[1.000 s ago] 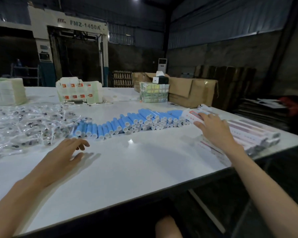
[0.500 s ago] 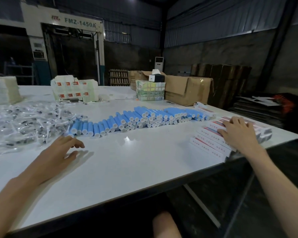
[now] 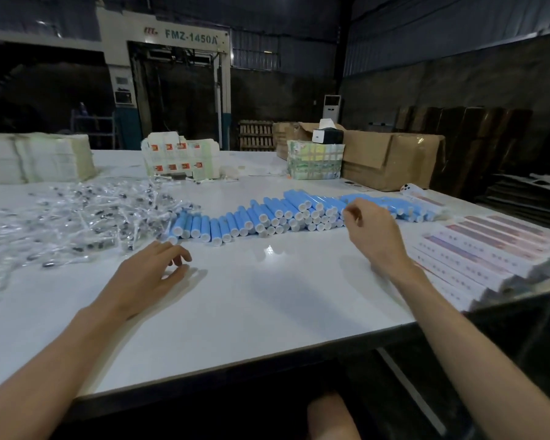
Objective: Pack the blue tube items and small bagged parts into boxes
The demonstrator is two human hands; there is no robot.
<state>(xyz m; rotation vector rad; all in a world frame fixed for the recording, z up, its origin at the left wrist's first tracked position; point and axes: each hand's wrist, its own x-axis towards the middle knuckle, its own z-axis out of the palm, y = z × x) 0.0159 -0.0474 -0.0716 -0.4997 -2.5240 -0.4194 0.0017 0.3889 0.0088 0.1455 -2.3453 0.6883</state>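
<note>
The right hand point(image 3: 370, 231) has come off the stack of flat boxes point(image 3: 477, 258) and now hangs, loosely curled, just before the blue tubes point(image 3: 267, 217).

Sole legible marking is "FMZ-1450A", in dark letters on the pale header panel point(image 3: 185, 38) of the big machine at the back; the small red logo beside it, and the print on the flat boxes point(image 3: 489, 246) and white cartons point(image 3: 180, 157), are unreadable.

Far right corner of table point(image 3: 267, 296): brown carton point(image 3: 391, 160), banded paper stack point(image 3: 315, 161) touching its left side. Pale sheet stack point(image 3: 35, 157) at far left edge. FMZ-1450A machine point(image 3: 172, 90) behind.
</note>
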